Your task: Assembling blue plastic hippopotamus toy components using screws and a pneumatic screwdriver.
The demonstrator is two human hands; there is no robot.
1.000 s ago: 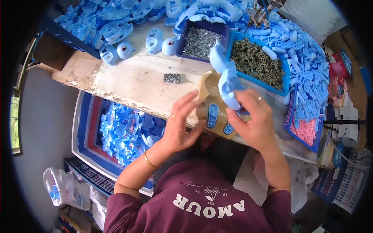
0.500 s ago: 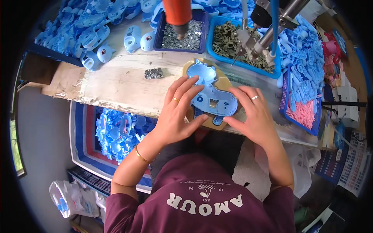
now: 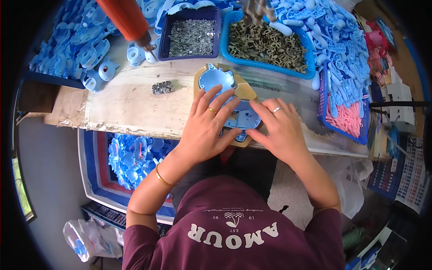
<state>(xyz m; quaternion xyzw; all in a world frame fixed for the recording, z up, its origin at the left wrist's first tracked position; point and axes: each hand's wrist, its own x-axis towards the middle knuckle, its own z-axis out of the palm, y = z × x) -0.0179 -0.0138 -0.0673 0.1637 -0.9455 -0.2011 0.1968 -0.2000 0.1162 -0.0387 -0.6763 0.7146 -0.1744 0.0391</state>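
The blue shell (image 3: 246,118), raised in the right hand (image 3: 282,132) a second ago, now lies in the hollow of the tan fixture (image 3: 245,91), and the left hand (image 3: 204,128) has moved in over it.

From the left, a big heap of blue plastic parts (image 3: 72,40) covers the far end of the bench (image 3: 130,101), with a rounded, eyed piece (image 3: 107,70) at its near edge. Below the bench edge, a striped container (image 3: 92,171) holds more blue pieces (image 3: 132,157). An orange tool (image 3: 126,18) with a metal tip hangs over the bench, and a little pile of silver hardware (image 3: 162,87) lies nearer the person. Behind that pile stands a dark blue tray (image 3: 189,57) of small silver parts.

The left hand's fingers are apart, laid over the middle of the shell, thumb at its lower edge. The shell's round upper end shows beyond them. The right hand's thumb and forefinger stand apart at the shell's right end, its other fingers slightly bent.

Behind the fixture, a bright blue tray (image 3: 270,66) holds olive-brown pieces (image 3: 267,47). Farthest right, a purple-blue basket (image 3: 323,96) of pink pieces (image 3: 345,119) stands against another blue heap (image 3: 330,38).
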